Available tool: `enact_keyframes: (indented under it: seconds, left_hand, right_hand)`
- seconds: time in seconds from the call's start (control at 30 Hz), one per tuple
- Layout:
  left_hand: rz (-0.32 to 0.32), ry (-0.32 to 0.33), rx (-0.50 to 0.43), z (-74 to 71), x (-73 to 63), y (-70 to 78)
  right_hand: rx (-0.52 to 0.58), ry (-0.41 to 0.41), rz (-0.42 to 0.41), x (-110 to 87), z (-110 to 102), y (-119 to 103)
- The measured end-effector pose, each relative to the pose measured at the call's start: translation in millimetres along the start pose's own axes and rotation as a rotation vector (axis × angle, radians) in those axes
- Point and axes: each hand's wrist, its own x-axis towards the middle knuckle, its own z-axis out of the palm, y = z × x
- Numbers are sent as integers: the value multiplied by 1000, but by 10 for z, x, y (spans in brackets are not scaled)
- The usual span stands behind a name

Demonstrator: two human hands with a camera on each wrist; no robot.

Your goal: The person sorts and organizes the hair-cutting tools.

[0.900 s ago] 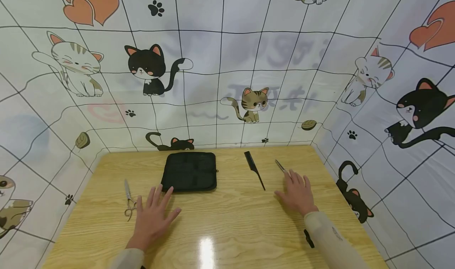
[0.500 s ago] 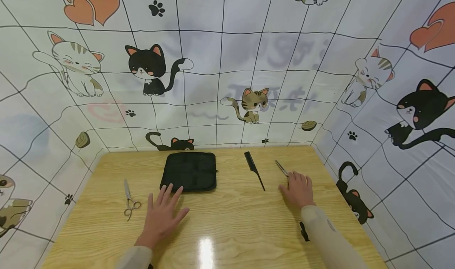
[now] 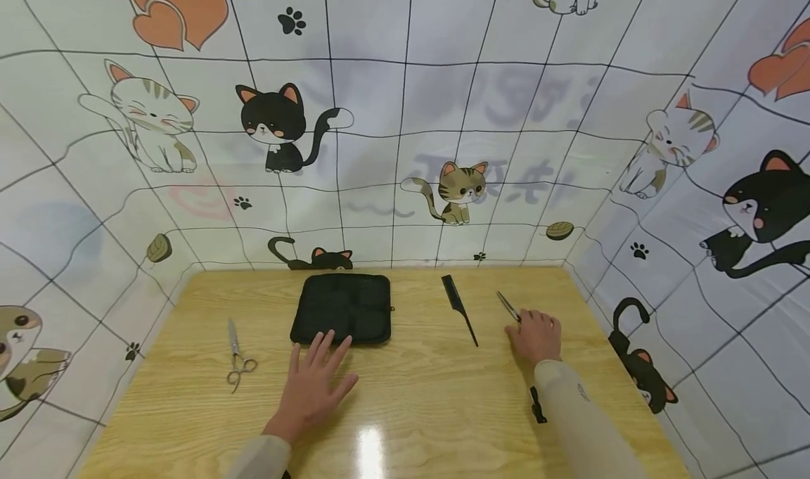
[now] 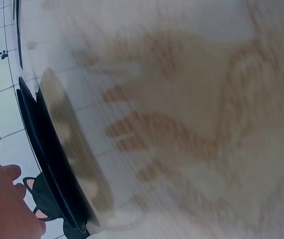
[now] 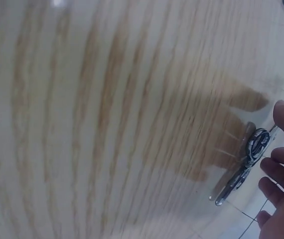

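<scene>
My left hand (image 3: 310, 391) is spread, its fingertips overlapping the front edge of a flat black case (image 3: 344, 307) in the head view. The left wrist view shows the case (image 4: 52, 159) edge-on beyond the fingers. My right hand (image 3: 536, 335) bends over a pair of scissors (image 3: 508, 307) on the right, hiding their handles from the head view. In the right wrist view the scissors' (image 5: 254, 149) finger rings lie on the table, with the thumb and fingers apart around them. Left of my left hand lies another pair of scissors (image 3: 235, 359).
A black rat-tail comb (image 3: 455, 299) lies between the case and the right-hand scissors. The light wooden table (image 3: 418, 394) is bordered behind and at the sides by cat-print cloth walls (image 3: 380, 141).
My left hand has moved right, away from the left scissors and along the case's front edge. My right hand has drawn its fingers in over the right scissors. The view has shifted slightly.
</scene>
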Motion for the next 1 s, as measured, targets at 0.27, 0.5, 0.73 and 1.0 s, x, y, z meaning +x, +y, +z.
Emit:
enact_keyframes:
  seconds: [0.27,0.5,0.73,1.0]
  left_hand:
    - [28,6,-23,71,-9,54]
    - [42,-2,17,85,-15,75]
    - [42,-23,31,102,-17,91]
    - [51,-18,41,117,-23,107]
  right_hand:
    - [27,53,39,56,43,23]
    - [49,67,45,97,8,-2]
    - [72,10,84,139,-29,-6]
    - [54,-127,87,216,-86,-25]
